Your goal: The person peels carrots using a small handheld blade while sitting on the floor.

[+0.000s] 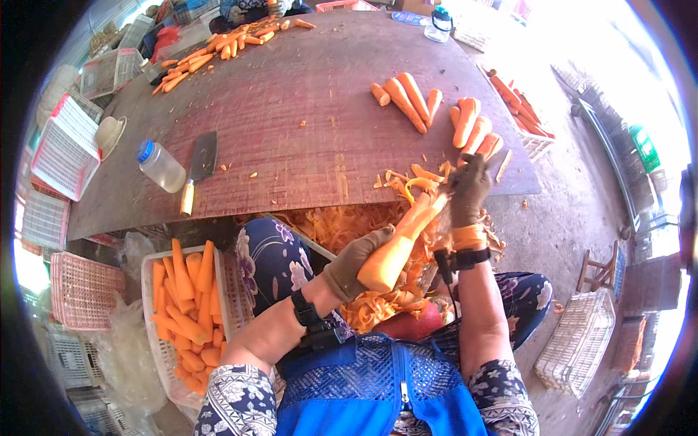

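My left hand [357, 261], in a brown glove, is closed around the thick end of a large carrot [395, 250]. The carrot slants up and to the right, and its far part looks forked, with a thin curl of peel [411, 188] beside it. My right hand [469, 182], also gloved, is bent into a fist just beyond the carrot's narrow end. Blur and the glove hide whatever it may grip. Below the carrot, a heap of orange peelings [322, 226] fills the space between my knees and under the table edge.
On the table [283, 147] are whole carrots [414, 101], a cleaver [203, 163] and a blue-capped bottle [162, 166]. A crate [155, 349] of peeled carrots stands at my left. Another person's hand [281, 6] is near the far carrot pile [218, 49]. White crates [578, 338] sit at right.
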Tool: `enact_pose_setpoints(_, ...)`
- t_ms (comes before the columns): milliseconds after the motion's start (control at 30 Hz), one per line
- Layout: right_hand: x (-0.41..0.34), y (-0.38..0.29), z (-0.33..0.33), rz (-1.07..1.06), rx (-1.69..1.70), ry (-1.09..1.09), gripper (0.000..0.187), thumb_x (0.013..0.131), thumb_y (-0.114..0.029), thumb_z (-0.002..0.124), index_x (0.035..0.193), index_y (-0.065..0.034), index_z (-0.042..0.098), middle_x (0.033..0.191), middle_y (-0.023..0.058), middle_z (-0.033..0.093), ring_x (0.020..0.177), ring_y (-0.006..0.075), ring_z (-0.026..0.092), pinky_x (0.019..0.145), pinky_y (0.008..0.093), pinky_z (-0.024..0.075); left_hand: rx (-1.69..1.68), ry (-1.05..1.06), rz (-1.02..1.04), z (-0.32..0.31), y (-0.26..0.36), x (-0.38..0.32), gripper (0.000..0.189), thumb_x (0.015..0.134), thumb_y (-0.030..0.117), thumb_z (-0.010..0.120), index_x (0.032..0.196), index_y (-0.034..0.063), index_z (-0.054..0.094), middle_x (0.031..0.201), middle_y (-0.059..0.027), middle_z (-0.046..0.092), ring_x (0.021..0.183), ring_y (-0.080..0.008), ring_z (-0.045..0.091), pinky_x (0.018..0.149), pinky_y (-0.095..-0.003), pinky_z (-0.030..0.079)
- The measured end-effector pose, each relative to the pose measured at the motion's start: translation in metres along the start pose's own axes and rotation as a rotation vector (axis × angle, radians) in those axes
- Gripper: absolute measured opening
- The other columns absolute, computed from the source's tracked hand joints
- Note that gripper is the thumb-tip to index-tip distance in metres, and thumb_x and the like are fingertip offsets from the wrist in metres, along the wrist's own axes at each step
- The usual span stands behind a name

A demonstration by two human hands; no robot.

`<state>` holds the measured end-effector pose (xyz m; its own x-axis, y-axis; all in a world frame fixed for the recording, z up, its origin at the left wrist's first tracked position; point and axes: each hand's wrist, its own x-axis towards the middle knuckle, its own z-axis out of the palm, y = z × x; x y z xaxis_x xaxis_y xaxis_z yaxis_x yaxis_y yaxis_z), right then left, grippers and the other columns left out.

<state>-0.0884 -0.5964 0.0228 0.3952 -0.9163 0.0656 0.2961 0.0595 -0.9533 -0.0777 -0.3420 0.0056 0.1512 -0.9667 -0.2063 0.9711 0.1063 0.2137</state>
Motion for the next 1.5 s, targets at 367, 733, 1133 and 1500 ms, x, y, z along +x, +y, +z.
enact_pose_setpoints(367,-0.133,-0.061,0.034,0.191,0.050,-0.526,0.042,0.104,-0.036,0.043,0.094,-0.0017,0.065,0.062,0.0008,0.050,0.051,0.0110,0.046,0.048,0.0259,0.0356,0.791,-0.043,0.511,-0.011,-0.004,0.005,0.033,0.101,0.019,0.046,0.126,-0.0014,0.050,0.121,-0.0123,0.060,0.106,-0.0180,0.063,0.090,-0.0303,0.054)
enact_pose_setpoints(733,-0.085,-0.065,0.014,-0.386,-0.416,-0.352,0.035,0.104,-0.028,0.041,0.102,0.0002,0.062,0.061,-0.0023,0.045,0.051,0.0089,0.045,0.048,0.0240,0.0350,-0.099,-0.019,0.195,-0.006,0.001,0.012,0.033,0.104,0.026,0.045,0.124,0.0008,0.052,0.100,-0.0098,0.066,0.085,-0.0181,0.068,0.077,-0.0314,0.059)
enact_pose_setpoints(1133,-0.006,-0.006,0.015,-0.036,-0.002,-0.101,0.038,0.103,-0.032,0.046,0.095,0.0009,0.062,0.059,-0.0019,0.046,0.050,0.0085,0.047,0.045,0.0252,0.0371,0.051,-0.120,0.176,-0.028,0.002,0.004,0.034,0.103,0.026,0.046,0.127,0.0024,0.050,0.111,-0.0121,0.064,0.086,-0.0197,0.069,0.077,-0.0305,0.059)
enact_pose_setpoints(1500,-0.116,-0.055,0.045,0.104,-0.052,-0.488,0.048,0.104,-0.040,0.041,0.092,-0.0001,0.063,0.058,-0.0001,0.046,0.048,0.0096,0.043,0.045,0.0271,0.0339,0.431,-0.029,0.342,-0.012,-0.003,0.004,0.038,0.104,0.028,0.041,0.131,0.0012,0.047,0.122,-0.0118,0.060,0.106,-0.0210,0.063,0.093,-0.0333,0.054)
